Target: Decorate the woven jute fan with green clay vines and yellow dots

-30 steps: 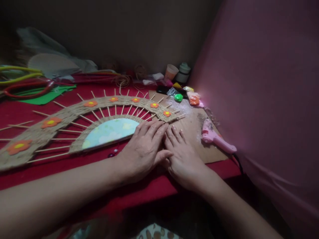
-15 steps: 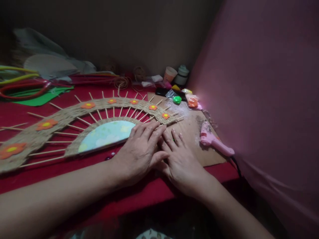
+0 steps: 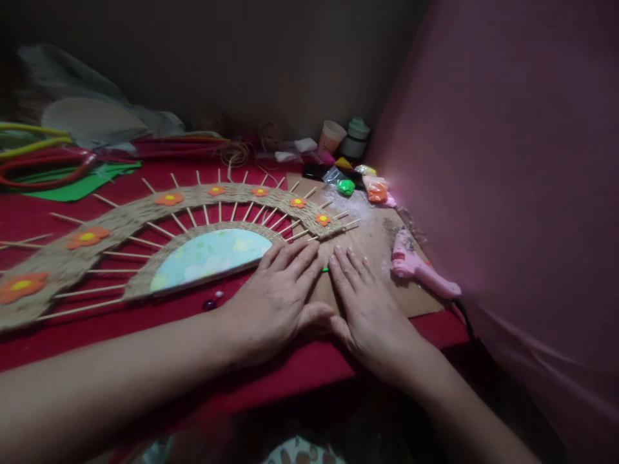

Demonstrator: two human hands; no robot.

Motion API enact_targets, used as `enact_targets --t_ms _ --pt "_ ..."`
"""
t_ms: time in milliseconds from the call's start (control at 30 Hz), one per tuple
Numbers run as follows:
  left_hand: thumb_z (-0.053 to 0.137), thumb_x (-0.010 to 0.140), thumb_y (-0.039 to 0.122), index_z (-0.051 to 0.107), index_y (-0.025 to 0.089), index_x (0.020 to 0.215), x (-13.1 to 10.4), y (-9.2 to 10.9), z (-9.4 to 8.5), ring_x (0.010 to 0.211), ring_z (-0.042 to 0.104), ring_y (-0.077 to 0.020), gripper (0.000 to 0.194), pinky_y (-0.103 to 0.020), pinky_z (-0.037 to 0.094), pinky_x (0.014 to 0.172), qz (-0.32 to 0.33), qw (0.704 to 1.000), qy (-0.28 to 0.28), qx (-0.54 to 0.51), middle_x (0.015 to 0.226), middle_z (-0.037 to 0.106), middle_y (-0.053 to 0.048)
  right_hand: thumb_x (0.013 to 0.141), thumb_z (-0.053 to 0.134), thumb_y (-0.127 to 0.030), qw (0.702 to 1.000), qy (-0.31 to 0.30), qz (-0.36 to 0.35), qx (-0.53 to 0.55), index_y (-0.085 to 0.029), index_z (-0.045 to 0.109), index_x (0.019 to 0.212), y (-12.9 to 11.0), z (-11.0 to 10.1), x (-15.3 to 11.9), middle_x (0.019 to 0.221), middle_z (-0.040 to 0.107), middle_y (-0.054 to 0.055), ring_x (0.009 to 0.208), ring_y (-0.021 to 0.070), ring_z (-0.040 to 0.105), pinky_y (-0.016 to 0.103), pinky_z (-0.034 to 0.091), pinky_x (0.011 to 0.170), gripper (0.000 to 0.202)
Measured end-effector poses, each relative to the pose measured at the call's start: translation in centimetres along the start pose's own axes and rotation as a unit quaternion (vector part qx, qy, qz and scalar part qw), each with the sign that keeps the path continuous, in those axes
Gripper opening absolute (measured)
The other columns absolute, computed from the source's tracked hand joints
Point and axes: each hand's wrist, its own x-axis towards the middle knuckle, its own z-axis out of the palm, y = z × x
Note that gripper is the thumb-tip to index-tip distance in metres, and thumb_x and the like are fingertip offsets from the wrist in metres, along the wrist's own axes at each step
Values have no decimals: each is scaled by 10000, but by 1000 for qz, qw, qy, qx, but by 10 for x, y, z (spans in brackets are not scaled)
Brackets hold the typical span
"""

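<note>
My left hand (image 3: pixel 278 296) lies flat, palm down, over the near edge of the brown board (image 3: pixel 416 299), its fingertips close to the right end of the woven fan-shaped piece (image 3: pixel 126 222). To its right my right hand (image 3: pixel 370 303) also rests flat on the board with fingers stretched out. The two thumbs meet. Between the fingers of both hands shows a thin green strip (image 3: pixel 325 269), its ends hidden beneath them. The woven piece has thin sticks, orange flowers (image 3: pixel 169 199) and a pale blue half-round centre (image 3: pixel 213 258).
A pink glue gun (image 3: pixel 420 267) lies at the board's right. Bagged green clay (image 3: pixel 345 187), orange clay (image 3: pixel 377 190), a paper cup (image 3: pixel 331 138) and a lidded bottle (image 3: pixel 355 138) stand behind. Red-handled scissors (image 3: pixel 46 171) and green sheets (image 3: pixel 87 183) are at far left.
My hands have drawn apart at the fingers, my right hand shifting to the right. The green strip between them now shows more. The view has shifted slightly.
</note>
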Motion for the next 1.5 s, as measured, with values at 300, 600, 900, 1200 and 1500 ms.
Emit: enact_targets --t_ms 300,600,900,1200,1500 --pt "384 907 556 456 47 1343 -4 12 0 1354 290 -331 674 -502 203 1117 24 999 -26 16 1418 427 -190 913 383 -471 999 -3 -9 -47 23 308 1407 -6 1 -16 1481 235 207 1373 378 199 573 266 1090 702" --pt "409 905 539 468 58 1338 -7 14 -2 1344 301 -338 650 -521 205 1108 36 999 -11 26 1402 447 -194 904 313 -589 1000 -15 -12 -11 23 297 1412 -5 -2 -14 1487 202 214 1386 361 181 577 229 1105 796" --pt "489 889 452 513 1 1265 1 2 -4 1297 333 -363 588 -548 279 1074 -18 999 23 32 1389 440 -227 860 313 -678 999 -24 21 3 6 280 1424 -4 -12 0 1501 186 216 1394 356 156 536 208 1125 887" --pt "412 927 439 506 -32 1251 -2 0 -3 1233 386 -354 579 -539 339 1042 -17 999 49 6 1327 486 -239 866 297 -670 1000 -17 -15 -10 29 257 1419 -14 1 -5 1494 184 224 1396 351 148 546 196 1127 892" --pt "388 938 428 491 -24 1269 0 0 -1 1216 390 -350 569 -541 341 1031 -20 998 51 -9 1315 493 -227 860 266 -687 999 -29 6 -11 9 236 1432 -13 -1 -1 1505 163 213 1399 355 121 551 159 1132 902"
